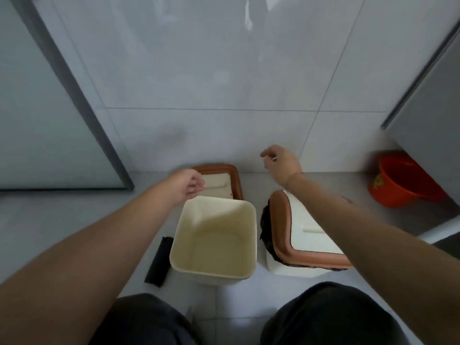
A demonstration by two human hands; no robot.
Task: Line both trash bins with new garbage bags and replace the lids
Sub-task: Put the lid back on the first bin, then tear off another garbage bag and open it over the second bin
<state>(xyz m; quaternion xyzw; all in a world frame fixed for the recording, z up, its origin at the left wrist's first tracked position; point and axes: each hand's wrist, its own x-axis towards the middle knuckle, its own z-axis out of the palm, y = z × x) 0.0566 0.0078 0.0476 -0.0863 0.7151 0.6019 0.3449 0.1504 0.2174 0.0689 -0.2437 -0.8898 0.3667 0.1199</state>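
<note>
A cream bin (254, 235) stands open on the floor with no bag inside. Its brown-rimmed lid (234, 181) lies behind it against the wall. To its right, the second bin (276, 267) carries its lid (311, 220), and a black bag (265, 225) bunches out under the rim. A black roll of bags (159, 262) lies on the floor left of the open bin. My left hand (189, 183) hovers over the open bin's far left corner, near the loose lid, with its fingers loosely curled and empty. Above and behind the second bin, my right hand (281, 163) is raised and also empty.
A red bucket (403, 183) sits in the right corner under a grey cabinet (428, 120). A glass door with a dark frame (82, 110) stands at the left. The tiled wall is close behind the bins. My knees (328, 317) are right in front of them.
</note>
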